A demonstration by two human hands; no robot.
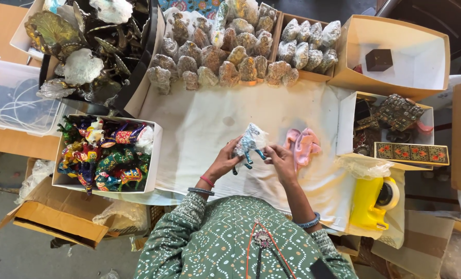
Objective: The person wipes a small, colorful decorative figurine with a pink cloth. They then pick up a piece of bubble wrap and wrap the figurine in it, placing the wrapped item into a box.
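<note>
My left hand [225, 158] and my right hand [281, 159] hold a small blue painted animal figurine [249, 146] between them, above a white cloth [204, 129] on the table. Clear plastic wrap covers the figurine's upper part; its blue legs stick out below. My left hand grips the wrapped body from the left. My right hand's fingers touch its right side near the legs. A pink cloth [302, 144] lies just right of my right hand.
A white box of colourful painted animal figurines [106, 152] stands at the left. Several plastic-wrapped figurines [230, 51] line the far edge. A yellow tape dispenser [372, 201] sits at the right, below boxes with ornate items [401, 111]. A cardboard box with a dark cube [379, 59] stands far right.
</note>
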